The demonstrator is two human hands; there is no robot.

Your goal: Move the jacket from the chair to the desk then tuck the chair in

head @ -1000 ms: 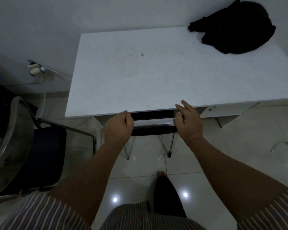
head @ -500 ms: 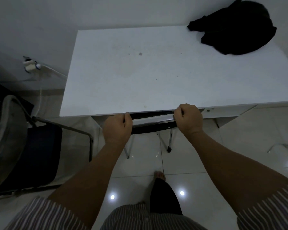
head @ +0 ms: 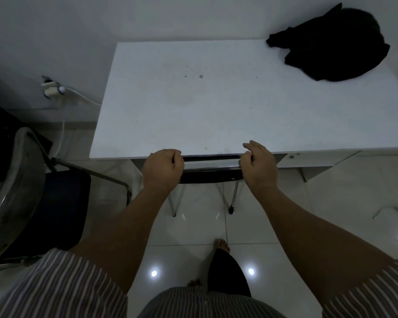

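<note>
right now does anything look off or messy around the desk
Mostly tidy. The jacket lies crumpled at the desk's far right corner, partly against the wall, and a few dark spots mark the desktop. Nothing spilled or broken.

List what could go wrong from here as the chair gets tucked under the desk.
1. The left hand is wrapped on the black chair's backrest right at the white desk's front edge; pushing further could pinch the knuckles.
2. The right hand looks half open, so a push might go in crooked.
3. The black jacket sits at the desk's far right corner; a bump could shift it toward the edge.
</note>
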